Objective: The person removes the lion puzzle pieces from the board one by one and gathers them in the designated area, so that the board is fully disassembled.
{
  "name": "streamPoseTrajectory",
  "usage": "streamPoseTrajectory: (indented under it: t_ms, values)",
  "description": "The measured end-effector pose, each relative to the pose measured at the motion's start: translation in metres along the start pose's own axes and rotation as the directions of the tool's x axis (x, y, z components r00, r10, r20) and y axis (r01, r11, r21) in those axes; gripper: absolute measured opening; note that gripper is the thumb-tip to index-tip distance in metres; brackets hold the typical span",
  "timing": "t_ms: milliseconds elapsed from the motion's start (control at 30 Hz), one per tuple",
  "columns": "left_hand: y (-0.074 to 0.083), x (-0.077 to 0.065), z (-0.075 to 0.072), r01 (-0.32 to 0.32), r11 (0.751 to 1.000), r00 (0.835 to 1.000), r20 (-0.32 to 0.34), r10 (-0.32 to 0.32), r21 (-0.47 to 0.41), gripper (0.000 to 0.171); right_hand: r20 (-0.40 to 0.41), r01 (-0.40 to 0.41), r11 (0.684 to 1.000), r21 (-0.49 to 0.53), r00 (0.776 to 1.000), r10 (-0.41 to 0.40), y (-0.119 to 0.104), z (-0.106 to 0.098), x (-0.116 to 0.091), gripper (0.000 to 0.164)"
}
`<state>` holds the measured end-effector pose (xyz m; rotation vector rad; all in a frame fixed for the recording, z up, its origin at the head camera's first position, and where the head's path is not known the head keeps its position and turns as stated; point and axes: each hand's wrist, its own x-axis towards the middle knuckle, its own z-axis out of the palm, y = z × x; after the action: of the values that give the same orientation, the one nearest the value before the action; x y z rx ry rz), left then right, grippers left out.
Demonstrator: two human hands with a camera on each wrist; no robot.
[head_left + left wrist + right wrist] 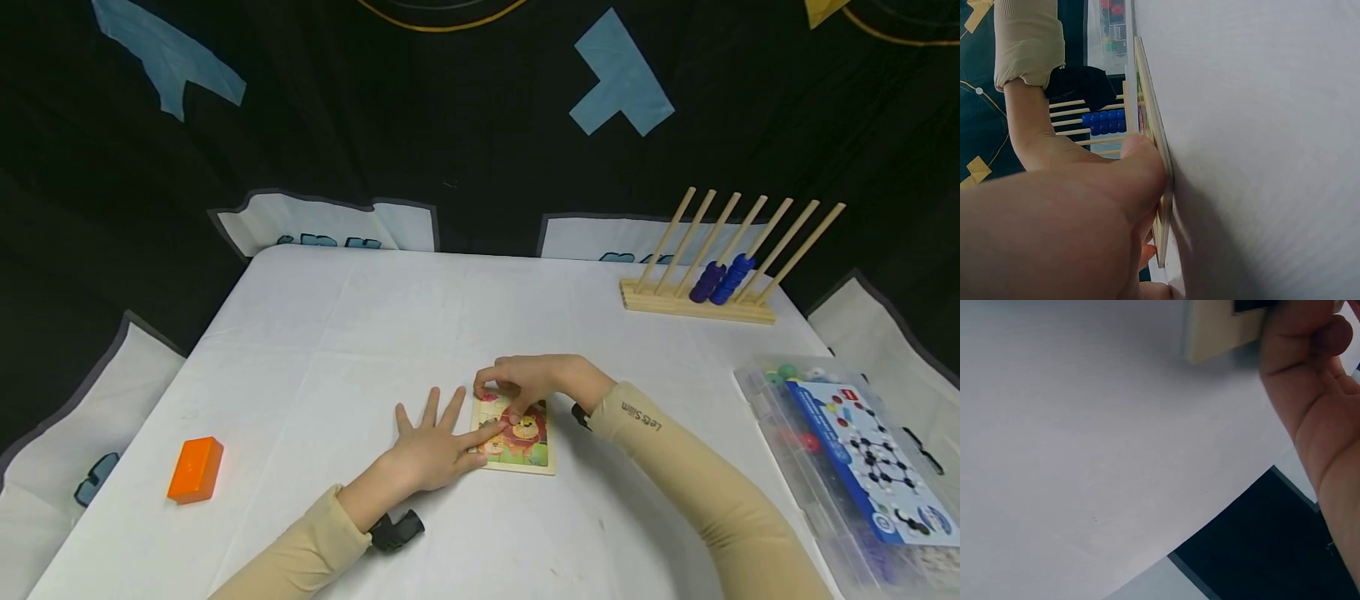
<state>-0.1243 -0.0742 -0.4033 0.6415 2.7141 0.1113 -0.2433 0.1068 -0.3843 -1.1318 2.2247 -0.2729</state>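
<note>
A small wooden jigsaw puzzle [536, 454] with a lion picture lies on the white table in front of me. My left hand [427, 458] is spread flat at its left side, with the index finger reaching over the picture and the thumb at the left edge. From above, my right hand [528, 379] grips the puzzle's far left part, fingertips bent at the corner and thumb down on the picture. The left wrist view shows the thin edge of the puzzle [1159, 140] beside the left thumb. In the right wrist view, curled fingers [1300, 337] partly hide its pale corner.
An orange block [197, 471] sits at the left. A wooden peg abacus [697, 308] with blue and purple beads stands at the back right. Along the right edge is a clear plastic box [787, 467] with a molecule-model leaflet [877, 458] on it. Dark cloth hangs behind the table.
</note>
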Motion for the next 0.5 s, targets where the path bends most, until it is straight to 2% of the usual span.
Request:
streamPoseTrajectory:
  t_ms: [300,500]
  values:
    - [0.0005,-0.0021,-0.0020,0.005,1.000,1.000,0.002,-0.005,-0.016,0.049,-0.041,0.046,0.999,0.024,0.998,-0.045,0.0049,0.0025,-0.0021,0.048]
    - [0.0010,-0.0024,-0.0031,0.001,1.000,1.000,0.002,-0.001,-0.021,0.049,-0.023,0.038,0.999,0.015,0.999,-0.038,0.0014,0.0007,0.0003,0.046]
